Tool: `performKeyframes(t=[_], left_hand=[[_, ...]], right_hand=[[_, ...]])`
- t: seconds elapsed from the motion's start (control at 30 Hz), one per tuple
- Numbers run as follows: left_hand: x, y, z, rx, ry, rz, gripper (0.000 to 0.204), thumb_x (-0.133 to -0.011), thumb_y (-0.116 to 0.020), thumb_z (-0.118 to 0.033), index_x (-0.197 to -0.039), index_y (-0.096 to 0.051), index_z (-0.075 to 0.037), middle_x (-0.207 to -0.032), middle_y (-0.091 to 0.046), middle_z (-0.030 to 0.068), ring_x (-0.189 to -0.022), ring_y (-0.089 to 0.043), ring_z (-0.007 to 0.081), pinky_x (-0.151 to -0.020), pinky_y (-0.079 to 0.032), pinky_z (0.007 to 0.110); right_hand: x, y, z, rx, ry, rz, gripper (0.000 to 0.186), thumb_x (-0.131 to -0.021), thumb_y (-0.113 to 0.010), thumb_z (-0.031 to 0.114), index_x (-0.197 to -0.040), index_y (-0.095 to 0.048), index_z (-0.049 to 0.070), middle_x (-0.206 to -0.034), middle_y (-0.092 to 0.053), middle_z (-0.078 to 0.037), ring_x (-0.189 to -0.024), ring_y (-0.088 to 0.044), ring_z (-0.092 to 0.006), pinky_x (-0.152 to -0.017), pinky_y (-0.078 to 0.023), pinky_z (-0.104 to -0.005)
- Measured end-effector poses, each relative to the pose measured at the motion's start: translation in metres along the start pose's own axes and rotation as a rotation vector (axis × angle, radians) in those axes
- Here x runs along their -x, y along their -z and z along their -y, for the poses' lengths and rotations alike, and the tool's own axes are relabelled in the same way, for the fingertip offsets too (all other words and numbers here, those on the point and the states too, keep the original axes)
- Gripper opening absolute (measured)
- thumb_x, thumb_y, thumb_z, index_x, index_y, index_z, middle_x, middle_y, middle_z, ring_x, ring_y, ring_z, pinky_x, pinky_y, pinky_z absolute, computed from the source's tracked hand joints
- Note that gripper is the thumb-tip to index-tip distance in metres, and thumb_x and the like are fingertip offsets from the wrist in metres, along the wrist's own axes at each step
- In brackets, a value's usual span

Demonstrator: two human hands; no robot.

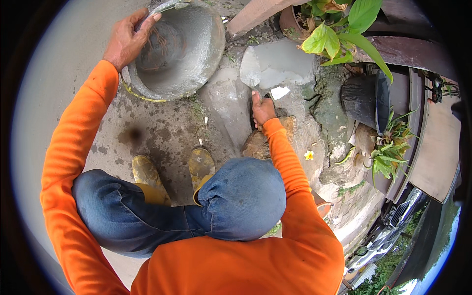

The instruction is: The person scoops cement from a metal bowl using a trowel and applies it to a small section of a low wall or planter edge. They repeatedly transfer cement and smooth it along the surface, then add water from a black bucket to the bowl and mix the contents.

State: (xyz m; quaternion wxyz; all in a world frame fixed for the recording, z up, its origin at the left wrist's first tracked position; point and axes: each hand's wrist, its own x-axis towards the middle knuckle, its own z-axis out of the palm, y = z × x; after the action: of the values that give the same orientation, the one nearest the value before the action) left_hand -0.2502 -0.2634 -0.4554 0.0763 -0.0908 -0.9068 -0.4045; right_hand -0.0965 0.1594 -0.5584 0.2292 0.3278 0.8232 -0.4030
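My left hand [132,38] is closed around the rim of a wide bucket [209,54] at the upper left. Grey cement coats the bucket, which is tipped so that its inside shows, with reddish-brown streaks across the bottom. My right hand [264,110] is down among the stones, its fingers curled and the thumb pointing away from me. Whatever it may hold is hidden. Just beyond it, smooth wet-looking grey mortar [278,64] covers a stone. A white scrap [280,93] lies close to the right fingers, and a rough flat stone [226,105] is on their left.
A wooden post [255,17] and a potted leafy plant [339,39] stand at the far side. To the right are a black pot [361,101], a spiky plant [391,152] and a yellow-white flower [309,155]. My boots [201,164] rest on damp, spotted ground.
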Motion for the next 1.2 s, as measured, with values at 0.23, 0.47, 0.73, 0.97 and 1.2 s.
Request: performKeyframes(t=[0.23, 0.47, 0.73, 0.97, 1.2], left_hand=[[0.006, 0.005, -0.012, -0.03, 0.012, 0.006, 0.044, -0.105, -0.063, -0.04, -0.09, -0.054, -0.001, -0.071, -0.042, 0.0083, -0.069, -0.039, 0.0159, -0.063, -0.041, 0.034], [0.006, 0.004, -0.016, -0.047, 0.029, 0.006, 0.043, -0.105, -0.064, -0.04, -0.09, -0.055, -0.001, -0.071, -0.043, 0.0097, -0.07, -0.039, 0.0159, -0.064, -0.041, 0.034], [0.007, -0.01, -0.028, 0.009, -0.017, 0.058, 0.042, -0.105, -0.065, -0.04, -0.091, -0.055, -0.002, -0.072, -0.041, 0.0098, -0.069, -0.037, 0.0139, -0.061, -0.039, 0.033], [0.014, -0.006, -0.026, 0.003, -0.092, -0.016, 0.039, -0.106, -0.065, -0.039, -0.097, -0.059, -0.002, -0.068, -0.043, 0.0111, -0.064, -0.04, 0.0179, -0.062, -0.042, 0.036], [0.014, -0.001, -0.023, -0.063, -0.021, 0.02, 0.039, -0.106, -0.062, -0.043, -0.101, -0.061, -0.004, -0.069, -0.053, 0.0154, -0.062, -0.046, 0.0277, -0.063, -0.045, 0.041]], right_hand=[[0.03, 0.042, -0.006, -0.169, 0.018, 0.078, 0.066, -0.102, -0.059, 0.063, -0.072, -0.052, 0.004, -0.057, -0.05, -0.006, -0.042, -0.048, -0.0176, -0.038, -0.042, -0.036], [-0.052, 0.058, -0.025, -0.701, -0.153, -0.398, 0.067, -0.104, -0.05, 0.065, -0.086, -0.055, 0.001, -0.063, -0.054, -0.01, -0.043, -0.051, -0.0213, -0.038, -0.046, -0.0392], [-0.022, -0.032, 0.01, -0.315, -0.003, -0.165, 0.07, -0.105, -0.051, 0.063, -0.074, -0.053, 0.0, -0.059, -0.053, -0.01, -0.041, -0.052, -0.0244, -0.039, -0.047, -0.0429], [0.059, -0.001, -0.005, -0.092, 0.069, 0.134, 0.068, -0.102, -0.058, 0.064, -0.077, -0.057, 0.001, -0.056, -0.053, -0.007, -0.042, -0.053, -0.0174, -0.039, -0.045, -0.0357], [0.151, 0.068, -0.011, -0.257, 0.464, -0.463, 0.037, -0.108, -0.065, 0.034, -0.086, -0.06, 0.004, -0.058, -0.051, -0.001, -0.049, -0.048, -0.0092, -0.046, -0.038, -0.0279]])
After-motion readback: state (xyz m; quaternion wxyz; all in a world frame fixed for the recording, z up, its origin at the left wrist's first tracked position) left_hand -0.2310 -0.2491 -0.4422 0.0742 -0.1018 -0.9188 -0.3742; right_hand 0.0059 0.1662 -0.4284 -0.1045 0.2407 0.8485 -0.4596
